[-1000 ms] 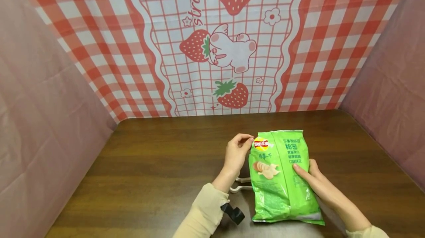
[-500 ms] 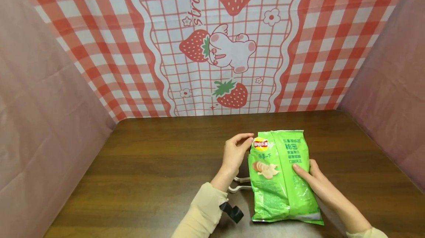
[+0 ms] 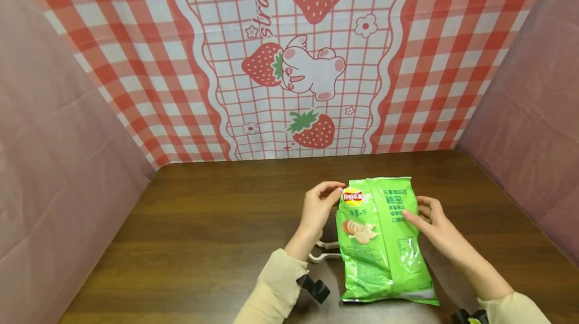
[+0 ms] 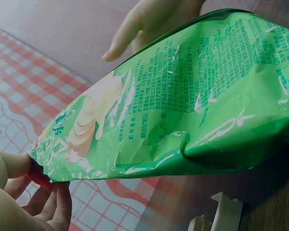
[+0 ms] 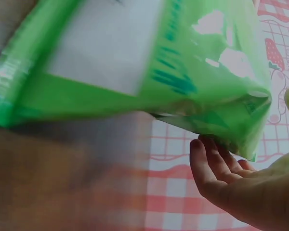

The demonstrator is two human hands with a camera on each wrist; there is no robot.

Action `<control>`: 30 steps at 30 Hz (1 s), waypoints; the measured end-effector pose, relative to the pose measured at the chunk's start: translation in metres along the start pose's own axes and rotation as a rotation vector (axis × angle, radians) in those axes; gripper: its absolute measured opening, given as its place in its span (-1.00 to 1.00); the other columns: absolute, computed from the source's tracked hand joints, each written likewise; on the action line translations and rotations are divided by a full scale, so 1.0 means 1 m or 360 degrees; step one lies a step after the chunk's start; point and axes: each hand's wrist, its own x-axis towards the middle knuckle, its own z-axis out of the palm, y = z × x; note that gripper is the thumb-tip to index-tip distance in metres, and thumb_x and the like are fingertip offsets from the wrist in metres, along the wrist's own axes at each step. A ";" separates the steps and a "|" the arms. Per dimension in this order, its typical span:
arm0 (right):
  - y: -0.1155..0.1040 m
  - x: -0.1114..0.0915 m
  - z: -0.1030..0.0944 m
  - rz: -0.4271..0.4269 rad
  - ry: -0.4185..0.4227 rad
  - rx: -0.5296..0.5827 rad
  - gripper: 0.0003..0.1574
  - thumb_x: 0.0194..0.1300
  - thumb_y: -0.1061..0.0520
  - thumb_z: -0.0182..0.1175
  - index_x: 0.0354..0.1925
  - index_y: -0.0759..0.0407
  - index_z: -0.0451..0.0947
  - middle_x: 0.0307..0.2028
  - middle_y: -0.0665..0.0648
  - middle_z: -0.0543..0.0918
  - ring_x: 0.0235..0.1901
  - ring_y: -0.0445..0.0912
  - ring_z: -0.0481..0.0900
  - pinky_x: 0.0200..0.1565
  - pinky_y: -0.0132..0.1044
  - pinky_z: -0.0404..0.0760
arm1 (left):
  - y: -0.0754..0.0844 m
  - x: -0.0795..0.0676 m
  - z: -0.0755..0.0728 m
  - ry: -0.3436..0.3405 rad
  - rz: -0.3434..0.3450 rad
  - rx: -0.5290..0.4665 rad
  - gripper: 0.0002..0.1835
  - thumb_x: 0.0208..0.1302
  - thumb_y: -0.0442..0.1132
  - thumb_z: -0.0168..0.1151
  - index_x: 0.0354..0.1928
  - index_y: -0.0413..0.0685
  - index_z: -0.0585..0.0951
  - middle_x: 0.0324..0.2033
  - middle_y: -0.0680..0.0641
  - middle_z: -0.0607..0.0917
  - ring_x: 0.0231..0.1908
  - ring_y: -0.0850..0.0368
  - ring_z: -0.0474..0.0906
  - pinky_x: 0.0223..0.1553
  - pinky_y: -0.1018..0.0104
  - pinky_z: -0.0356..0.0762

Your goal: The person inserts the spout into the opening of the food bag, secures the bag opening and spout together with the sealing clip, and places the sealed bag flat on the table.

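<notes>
A green bag of potato chips [image 3: 384,253] stands tilted over the table, its back with the yellow-and-red logo showing in the head view. My left hand [image 3: 318,208] pinches its upper left corner between thumb and fingers. In the left wrist view a small dark red bit [image 4: 38,174] shows between those fingertips. My right hand [image 3: 441,228] is at the bag's right edge. Its fingers [image 5: 216,163] are extended against the bag's underside, and its thumb [image 4: 120,41] stands off the bag.
Two thin white pieces with curved ends [image 3: 324,257] lie on the brown wooden table [image 3: 203,243], partly hidden behind the bag. A red-and-white checked strawberry cloth [image 3: 289,63] hangs at the back, with pink cloth walls [image 3: 59,138] on both sides.
My right hand has slid up along the bag's right edge and loosened, its thumb coming off the bag. The left hand keeps its pinch at the corner; the bag barely moves.
</notes>
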 end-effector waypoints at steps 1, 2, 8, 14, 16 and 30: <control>-0.003 0.002 -0.001 -0.0003 0.0014 -0.0012 -0.13 0.25 -0.10 -0.13 0.18 0.40 -0.33 0.08 0.54 0.06 0.07 0.33 0.07 -0.06 0.12 0.20 | -0.002 0.001 0.000 0.0000 -0.0002 -0.0002 -0.84 0.07 -0.37 0.12 -0.29 -0.27 0.58 -0.37 -0.14 0.62 -0.45 0.26 0.48 -0.35 0.28 0.49; -0.005 0.003 -0.003 -0.0008 0.0008 -0.0002 -0.10 0.24 -0.11 -0.12 0.19 0.39 -0.36 0.10 0.54 0.01 0.08 0.37 0.00 -0.06 0.18 0.14 | -0.004 0.002 -0.001 -0.0002 -0.0002 0.0000 -0.84 0.07 -0.36 0.13 -0.29 -0.26 0.59 -0.37 -0.12 0.62 -0.45 0.26 0.48 -0.36 0.29 0.49; -0.008 0.018 -0.006 -0.0112 0.0135 -0.0125 -0.04 0.17 -0.14 -0.03 0.25 0.26 -0.32 0.15 0.45 -0.03 0.07 0.30 0.06 -0.11 0.12 0.22 | -0.013 0.007 -0.002 -0.0026 -0.0006 0.0030 -0.84 0.07 -0.30 0.15 -0.29 -0.18 0.60 -0.38 -0.06 0.62 -0.45 0.26 0.48 -0.37 0.32 0.49; -0.011 0.033 -0.006 -0.0180 0.0286 -0.0237 -0.03 0.08 -0.21 0.06 0.28 -0.01 -0.21 0.20 0.34 0.01 0.07 0.29 0.12 -0.12 0.18 0.19 | -0.016 0.008 -0.003 -0.0031 -0.0002 0.0027 -0.84 0.07 -0.29 0.14 -0.29 -0.17 0.60 -0.37 -0.07 0.62 -0.46 0.25 0.49 -0.38 0.33 0.49; -0.019 0.033 -0.004 -0.0214 0.0297 -0.0252 -0.02 0.06 -0.20 0.08 0.28 0.04 -0.19 0.20 0.34 0.00 0.08 0.29 0.09 -0.09 0.18 0.17 | -0.016 0.007 -0.003 -0.0030 0.0000 0.0029 -0.84 0.08 -0.29 0.14 -0.29 -0.17 0.60 -0.37 -0.07 0.62 -0.46 0.25 0.49 -0.37 0.29 0.50; -0.038 0.047 0.000 -0.0464 0.0310 -0.0572 -0.13 0.00 -0.20 0.15 0.15 0.22 0.13 0.11 0.28 0.22 0.15 0.18 0.02 0.03 0.15 -0.02 | -0.009 0.004 -0.002 -0.0050 -0.0026 0.0000 -0.82 0.08 -0.34 0.12 -0.25 -0.25 0.57 -0.34 -0.14 0.60 -0.43 0.27 0.47 -0.35 0.30 0.49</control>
